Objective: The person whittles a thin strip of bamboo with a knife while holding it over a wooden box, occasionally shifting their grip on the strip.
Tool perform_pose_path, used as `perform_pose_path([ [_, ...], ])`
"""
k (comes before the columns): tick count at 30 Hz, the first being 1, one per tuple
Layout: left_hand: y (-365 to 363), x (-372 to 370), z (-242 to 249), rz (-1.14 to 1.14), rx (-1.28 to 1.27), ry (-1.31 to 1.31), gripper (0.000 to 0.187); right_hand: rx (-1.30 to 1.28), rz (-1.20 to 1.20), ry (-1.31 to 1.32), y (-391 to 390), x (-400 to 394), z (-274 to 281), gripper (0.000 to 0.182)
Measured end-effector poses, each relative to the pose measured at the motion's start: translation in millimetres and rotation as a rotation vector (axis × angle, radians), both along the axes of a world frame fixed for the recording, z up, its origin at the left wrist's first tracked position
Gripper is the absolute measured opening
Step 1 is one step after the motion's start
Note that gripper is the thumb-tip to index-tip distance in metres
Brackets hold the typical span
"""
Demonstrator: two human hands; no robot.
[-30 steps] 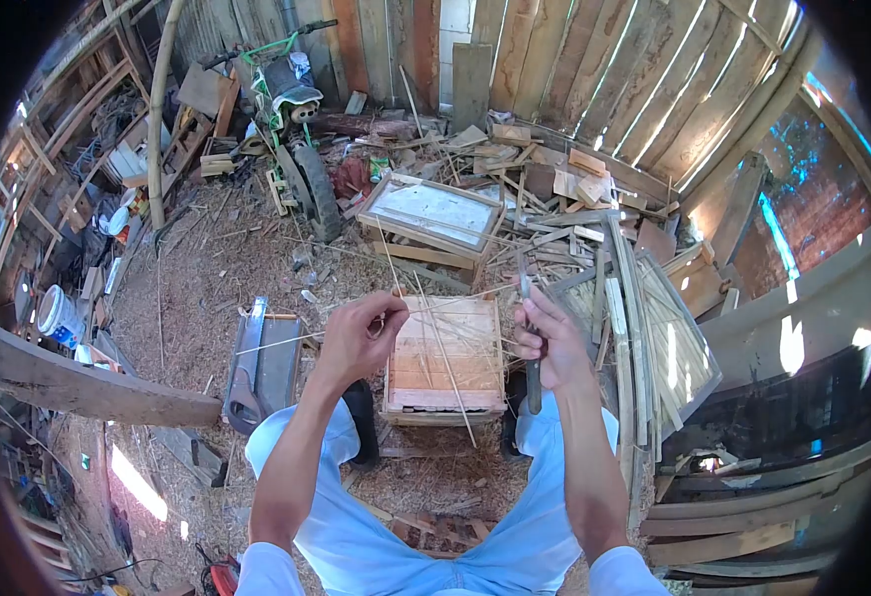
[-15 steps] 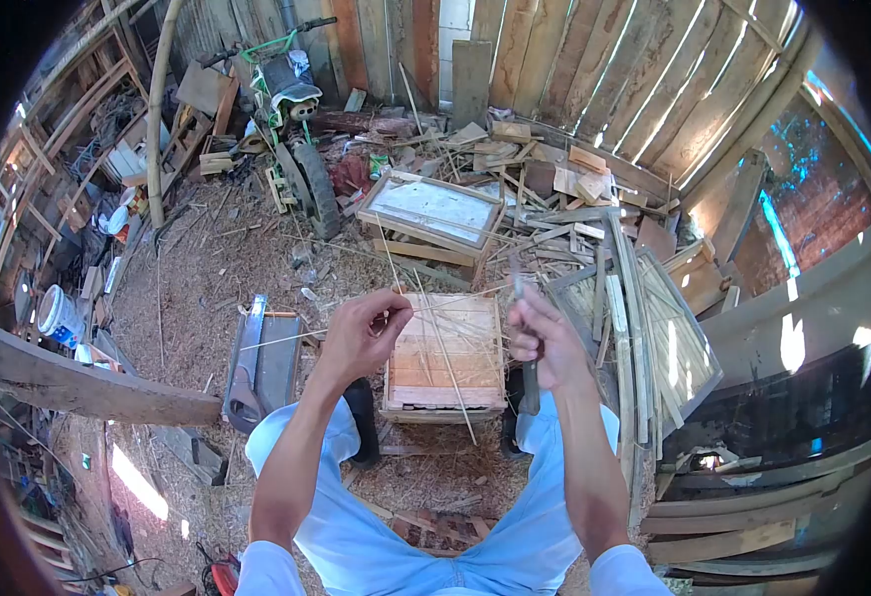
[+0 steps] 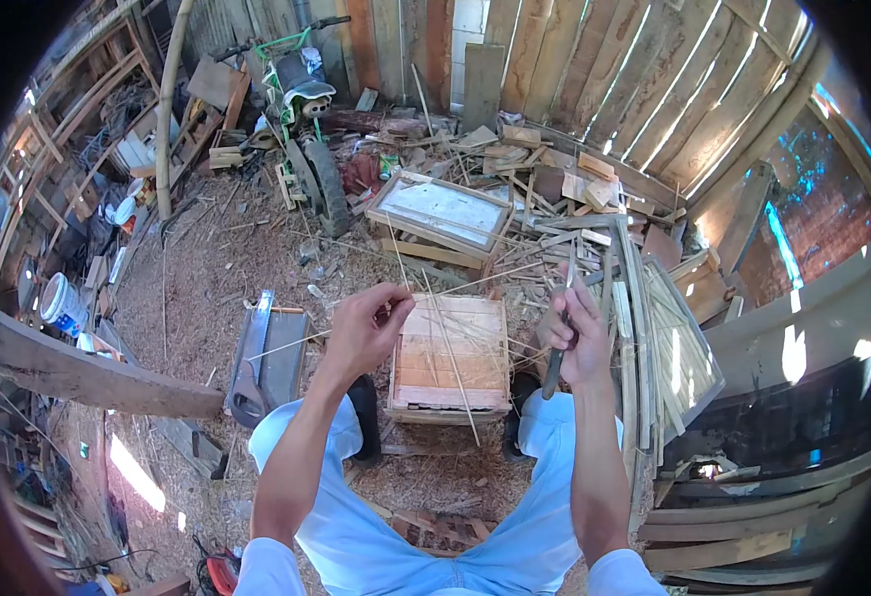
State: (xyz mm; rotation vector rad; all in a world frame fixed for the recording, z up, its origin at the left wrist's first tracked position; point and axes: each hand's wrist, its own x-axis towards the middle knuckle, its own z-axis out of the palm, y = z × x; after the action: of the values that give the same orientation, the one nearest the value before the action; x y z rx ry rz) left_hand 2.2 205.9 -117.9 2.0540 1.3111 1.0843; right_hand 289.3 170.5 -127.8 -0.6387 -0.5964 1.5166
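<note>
A slatted plank wall [image 3: 594,70] is closing off the back of the shed, with sun coming through its gaps, and a heap of scrap wood [image 3: 554,189] is spilling from its foot across the sawdust floor [image 3: 207,268]. A small motorbike [image 3: 306,119] is leaning at the back left, and a framed panel [image 3: 440,214] is lying on the scraps beyond the person's knees.

The person is sitting over a wooden box [image 3: 450,353] that is standing between their legs — it seems to be serving as a low tabletop, close enough for both arms to work above it. To the left of the box a flat metal tool [image 3: 261,363] is lying on the floor, and to the right a stack of slats [image 3: 654,338] is crowding in near the right arm.

The left hand [image 3: 361,333] is pinching the end of a thin strip [image 3: 455,293], fingers closed tight on it, holding it taut across the top of the box. The right hand [image 3: 579,333] is wrapped around the dark handle of a knife [image 3: 557,348], blade up by the strip's far end, probably so the edge can run along it. More loose strips are lying crossed over the box, right under the hands.
</note>
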Motion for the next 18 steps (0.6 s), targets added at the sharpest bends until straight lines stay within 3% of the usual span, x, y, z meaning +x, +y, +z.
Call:
perform_pose_path([
  [5,-1.9,14.0,-1.1,-0.006,-0.056,-0.007,0.010,-0.036,0.046,-0.290,-7.6,-36.3,-1.1,0.044],
  [8,-6.2,24.5,-2.2,-0.041,-0.076,-0.065,0.010,-0.051,0.223,-0.406,-9.2,-53.2,-0.4,0.047],
  [14,-11.1,33.2,-8.2,-0.098,-0.052,-0.142,0.012,-0.036,0.282,-0.468,-8.2,-61.4,-9.7,0.041],
  [18,-10.1,29.0,-6.6,-0.069,-0.091,-0.099,0.011,-0.073,0.197,-0.392,-4.4,-50.2,-4.9,0.038],
])
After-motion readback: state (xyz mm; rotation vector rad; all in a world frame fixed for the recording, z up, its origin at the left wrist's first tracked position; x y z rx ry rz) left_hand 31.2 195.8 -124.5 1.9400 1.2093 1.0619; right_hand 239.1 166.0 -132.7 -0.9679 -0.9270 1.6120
